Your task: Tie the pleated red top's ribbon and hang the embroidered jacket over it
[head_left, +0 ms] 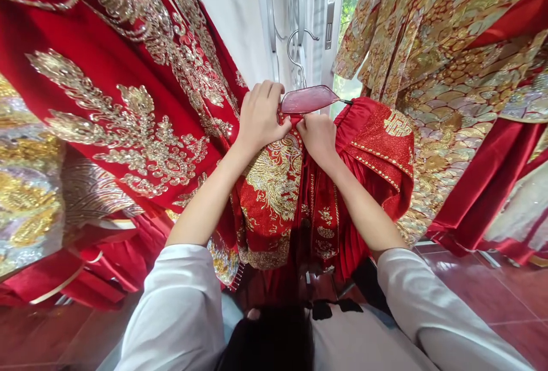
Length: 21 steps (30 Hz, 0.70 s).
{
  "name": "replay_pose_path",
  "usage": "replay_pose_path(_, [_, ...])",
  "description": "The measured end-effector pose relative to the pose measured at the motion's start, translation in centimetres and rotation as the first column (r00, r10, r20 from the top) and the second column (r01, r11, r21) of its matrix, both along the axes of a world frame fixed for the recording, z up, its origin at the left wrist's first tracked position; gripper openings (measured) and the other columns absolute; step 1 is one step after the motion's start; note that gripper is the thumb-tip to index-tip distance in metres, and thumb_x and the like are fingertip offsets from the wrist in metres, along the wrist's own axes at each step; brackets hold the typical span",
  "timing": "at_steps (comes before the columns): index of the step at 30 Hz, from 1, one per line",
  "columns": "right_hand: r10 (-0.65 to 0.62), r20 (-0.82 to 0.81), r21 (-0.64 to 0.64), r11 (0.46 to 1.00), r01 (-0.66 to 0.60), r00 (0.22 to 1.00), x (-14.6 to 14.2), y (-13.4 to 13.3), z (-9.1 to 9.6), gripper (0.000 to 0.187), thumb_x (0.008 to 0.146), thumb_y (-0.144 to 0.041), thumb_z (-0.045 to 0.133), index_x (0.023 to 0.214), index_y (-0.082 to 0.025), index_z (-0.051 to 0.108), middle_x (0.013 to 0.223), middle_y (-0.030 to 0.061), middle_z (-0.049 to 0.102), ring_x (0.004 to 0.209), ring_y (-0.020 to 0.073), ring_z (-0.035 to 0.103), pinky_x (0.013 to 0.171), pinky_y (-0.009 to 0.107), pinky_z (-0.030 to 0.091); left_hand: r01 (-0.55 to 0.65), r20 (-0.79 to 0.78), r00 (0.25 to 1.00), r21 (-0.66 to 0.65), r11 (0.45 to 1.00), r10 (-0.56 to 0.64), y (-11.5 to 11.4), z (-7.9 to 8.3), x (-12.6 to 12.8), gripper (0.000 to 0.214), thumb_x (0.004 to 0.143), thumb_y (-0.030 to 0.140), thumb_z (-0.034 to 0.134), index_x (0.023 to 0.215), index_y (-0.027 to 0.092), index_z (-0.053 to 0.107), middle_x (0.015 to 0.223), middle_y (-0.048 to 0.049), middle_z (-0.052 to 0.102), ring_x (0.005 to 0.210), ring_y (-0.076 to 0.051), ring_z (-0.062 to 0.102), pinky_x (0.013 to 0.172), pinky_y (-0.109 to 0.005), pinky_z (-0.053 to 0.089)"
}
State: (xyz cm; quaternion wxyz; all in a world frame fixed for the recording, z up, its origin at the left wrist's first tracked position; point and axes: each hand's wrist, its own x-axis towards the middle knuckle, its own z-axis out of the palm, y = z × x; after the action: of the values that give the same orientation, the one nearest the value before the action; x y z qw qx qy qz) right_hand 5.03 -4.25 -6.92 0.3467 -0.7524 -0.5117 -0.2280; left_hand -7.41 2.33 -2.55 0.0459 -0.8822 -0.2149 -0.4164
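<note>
A red skirt (274, 188) with gold embroidery hangs in front of me, its waistband up near a clothes hanger (302, 68). At the hanger's middle is a pinkish, see-through plate (310, 99). My left hand (262, 114) grips the waistband left of the plate, fingers over the top and thumb in front. Closed on the same waistband, just below the plate, is my right hand (319, 134). A dark hanger end sticks out at the right, beside a gathered, gold-trimmed red part (381, 148). The cloth inside both grips is hidden.
A red garment with beaded gold embroidery (124, 125) hangs close on the left. At the right hangs a gold-patterned garment (440, 91). Behind the hanger stand a metal rack (268, 11) and a door edge with a lock plate (330, 14). Reddish tiles (475, 285) cover the floor.
</note>
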Motion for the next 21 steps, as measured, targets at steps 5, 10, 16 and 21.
replay_pose_path(5, [0.015, -0.045, 0.004, 1.000, -0.014, 0.999, 0.1, 0.0, 0.0, 0.035, 0.090, -0.023, 0.038, 0.086, -0.013, 0.070, 0.081, 0.0159, 0.066, 0.075, 0.0254, 0.061, 0.064, 0.035, 0.039, 0.078, -0.137, 0.988, 0.063, 0.995, -0.069, 0.2, 0.4, 1.6, 0.065, 0.071, 0.020, 0.068, 0.131, 0.014, 0.043, 0.128, -0.0166, 0.048, 0.125, -0.037, 0.039, 0.105, -0.046, 0.032])
replay_pose_path(10, [0.083, -0.001, -0.002, 0.997, -0.083, 0.997, 0.5, -0.2, -0.2, 0.034, 0.090, -0.021, 0.038, 0.081, -0.014, 0.069, 0.079, 0.0133, 0.066, 0.075, 0.0228, 0.061, 0.065, 0.033, 0.039, 0.032, -0.277, 0.958, -0.130, 0.991, -0.068, 1.0, 1.5, 3.6, 0.059, 0.065, 0.005, 0.068, 0.120, 0.014, 0.048, 0.115, -0.0128, 0.055, 0.112, -0.035, 0.051, 0.094, -0.043, 0.040])
replay_pose_path(16, [0.016, 0.019, 0.062, 0.998, -0.018, 1.000, 2.2, -3.5, 1.5, 0.033, 0.093, -0.022, 0.037, 0.089, -0.016, 0.068, 0.078, 0.0109, 0.065, 0.075, 0.0211, 0.061, 0.067, 0.033, 0.040, -0.011, -0.153, 0.988, -0.175, 0.985, -0.016, 0.0, 0.9, 3.9, 0.042, 0.072, -0.007, 0.045, 0.109, 0.013, 0.051, 0.115, -0.0174, 0.056, 0.114, -0.037, 0.051, 0.092, -0.046, 0.038])
replay_pose_path(21, [0.076, 0.016, -0.075, 0.994, -0.074, 0.997, 8.1, -2.8, 8.0, 0.015, 0.083, -0.019, 0.060, 0.087, -0.009, 0.071, 0.073, 0.0077, 0.065, 0.075, 0.0166, 0.060, 0.069, 0.030, 0.042, 0.149, 0.084, 0.988, -0.226, 0.963, -0.133, 0.7, -1.1, 3.9, 0.046, 0.078, 0.003, 0.048, 0.121, 0.020, 0.048, 0.115, -0.0123, 0.059, 0.118, -0.033, 0.050, 0.093, -0.043, 0.040])
